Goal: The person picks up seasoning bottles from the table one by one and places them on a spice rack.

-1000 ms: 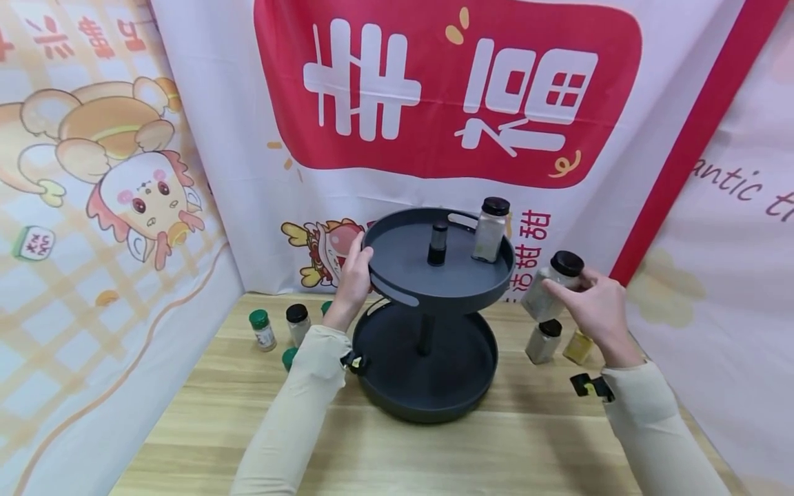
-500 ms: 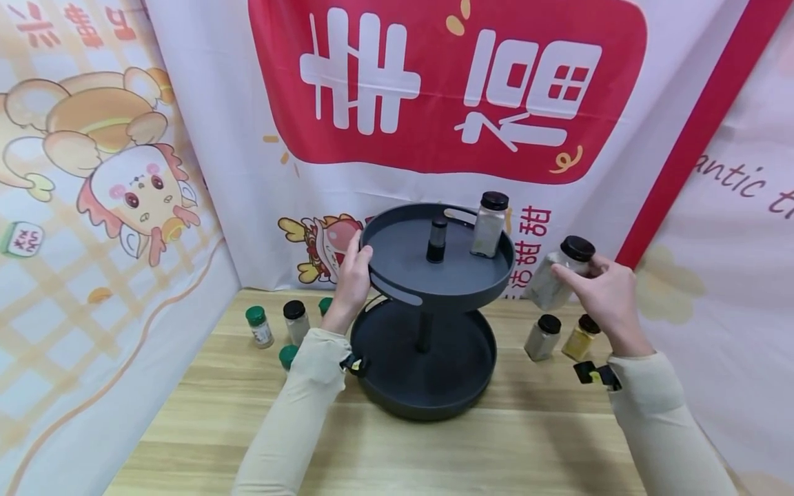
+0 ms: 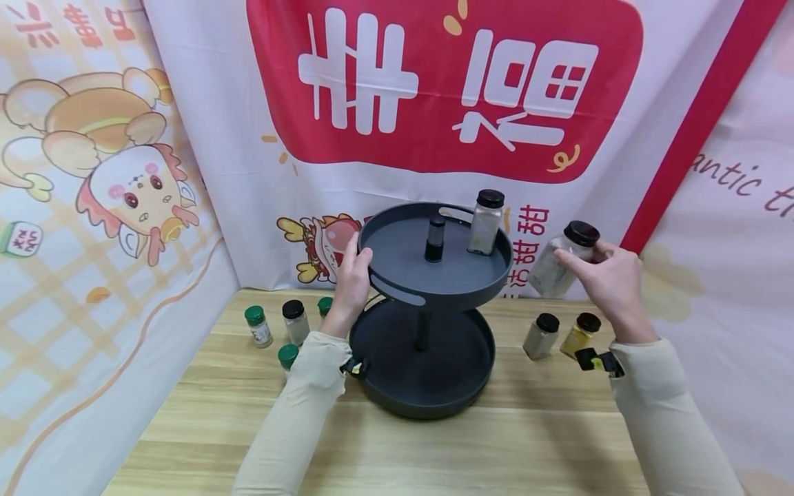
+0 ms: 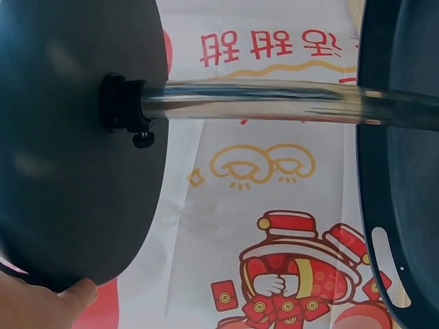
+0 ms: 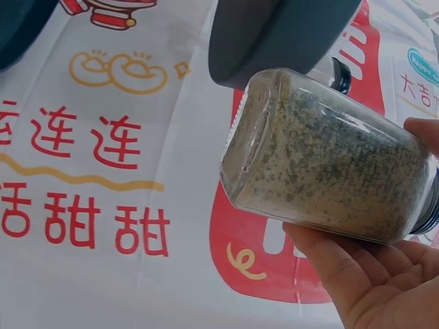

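A dark grey two-tier round tray [image 3: 422, 405] stands on the table. My left hand [image 3: 352, 282] grips the left rim of its upper tier [image 3: 455, 300]; in the left wrist view, part of that hand [image 4: 48, 301] shows at the tier's lower edge. To the right of the upper tier, my right hand [image 3: 614, 282] holds a clear spice jar [image 3: 552, 269] with a black lid, tilted in the air. Speckled grey-green seasoning fills this jar [image 5: 336, 164] in the right wrist view. Another black-lidded spice jar [image 3: 486, 224] stands upright on the upper tier, near its right rim.
On the table at right stand a grey-filled jar [image 3: 541, 337] and a yellow-filled jar [image 3: 579, 336]. Left of the tray are green-lidded bottles [image 3: 259, 329] and a black-lidded jar [image 3: 296, 324], some partly behind my left arm. A printed cloth [image 3: 223, 138] hangs behind the table.
My right hand has moved up and slightly right with the spice jar, which uncovers the yellow-filled jar below. My left hand stays on the upper tier's rim.
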`<state>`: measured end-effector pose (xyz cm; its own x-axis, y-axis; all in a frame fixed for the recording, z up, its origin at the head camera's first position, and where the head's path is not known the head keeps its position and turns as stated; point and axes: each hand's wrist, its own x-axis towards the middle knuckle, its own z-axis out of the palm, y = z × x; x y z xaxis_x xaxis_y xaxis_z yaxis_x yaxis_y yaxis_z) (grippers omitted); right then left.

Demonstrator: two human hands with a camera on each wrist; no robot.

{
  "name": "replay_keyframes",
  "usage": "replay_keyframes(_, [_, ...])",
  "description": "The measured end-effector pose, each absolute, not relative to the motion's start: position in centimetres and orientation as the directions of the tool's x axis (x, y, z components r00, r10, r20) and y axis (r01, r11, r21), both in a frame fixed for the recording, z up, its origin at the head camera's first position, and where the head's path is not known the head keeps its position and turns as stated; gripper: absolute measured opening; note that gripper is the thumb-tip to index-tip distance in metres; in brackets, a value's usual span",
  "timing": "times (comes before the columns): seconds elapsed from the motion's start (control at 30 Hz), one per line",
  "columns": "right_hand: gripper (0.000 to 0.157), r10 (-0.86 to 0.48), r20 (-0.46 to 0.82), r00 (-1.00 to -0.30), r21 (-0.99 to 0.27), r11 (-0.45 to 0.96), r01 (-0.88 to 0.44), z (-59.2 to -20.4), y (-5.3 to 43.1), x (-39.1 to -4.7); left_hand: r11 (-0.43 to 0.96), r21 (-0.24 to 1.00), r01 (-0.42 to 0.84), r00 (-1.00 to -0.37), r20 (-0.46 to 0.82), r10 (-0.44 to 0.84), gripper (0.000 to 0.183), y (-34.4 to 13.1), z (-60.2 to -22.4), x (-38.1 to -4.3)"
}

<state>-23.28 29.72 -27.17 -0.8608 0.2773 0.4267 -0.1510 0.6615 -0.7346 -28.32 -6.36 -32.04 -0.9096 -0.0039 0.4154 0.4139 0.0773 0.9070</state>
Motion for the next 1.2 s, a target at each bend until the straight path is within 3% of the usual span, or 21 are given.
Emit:
replay_keyframes(0.17, [0.061,0.261,0.417,-0.87,-0.743,0.65,-0.162,-26.4,29.4,-23.3,0.121,0.911,0.395,-0.916,0.401,-0.031,0.055,-6.3,-32.2,-28.0])
replay_keyframes(0.77, [0.063,0.239,0.42,-0.876,-0.748,0.637,-0.185,-24.8,28.2,-23.4,0.211,0.905,0.369,-0.918,0.391,-0.07,0.055,-5.9,-32.5,-27.3])
replay_keyframes(1.2, [0.065,0.247,0.422,-0.873,-0.767,0.611,-0.198,-24.0,27.3,-23.5,0.201,0.913,0.355,-0.918,0.381,-0.107,0.056,-5.3,-32.3,-26.9])
